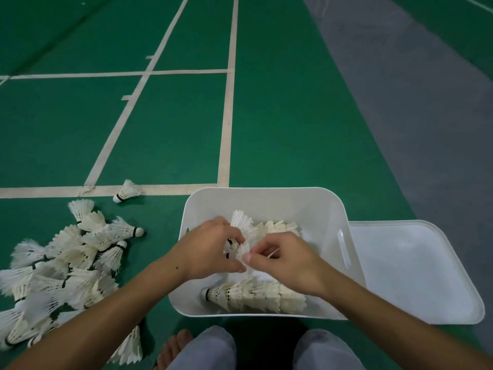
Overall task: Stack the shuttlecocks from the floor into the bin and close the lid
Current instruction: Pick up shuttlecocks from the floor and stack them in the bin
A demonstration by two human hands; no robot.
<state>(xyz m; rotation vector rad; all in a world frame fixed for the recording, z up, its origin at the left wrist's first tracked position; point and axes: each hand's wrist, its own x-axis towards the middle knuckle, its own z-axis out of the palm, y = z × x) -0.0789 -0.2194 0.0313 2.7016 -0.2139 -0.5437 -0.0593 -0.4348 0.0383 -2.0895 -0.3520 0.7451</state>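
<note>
A white plastic bin (pixel 266 198) stands on the green floor in front of me. Both hands are over it. My left hand (pixel 208 247) grips a short stack of white shuttlecocks (pixel 241 222). My right hand (pixel 282 260) pinches the feathered end of a shuttlecock against that stack. Inside the bin, a long nested row of shuttlecocks (pixel 256 296) lies along the near wall, and another row (pixel 277 227) lies behind my hands. A big loose pile of shuttlecocks (pixel 66 263) covers the floor to the left. The bin's white lid (pixel 416 273) lies flat on the floor to the right.
One stray shuttlecock (pixel 125 192) lies on a white court line beyond the pile. Another one (pixel 130 345) lies near my bare foot (pixel 173 348). My knees in grey trousers (pixel 213 351) are just below the bin. Grey flooring (pixel 426 102) runs along the right.
</note>
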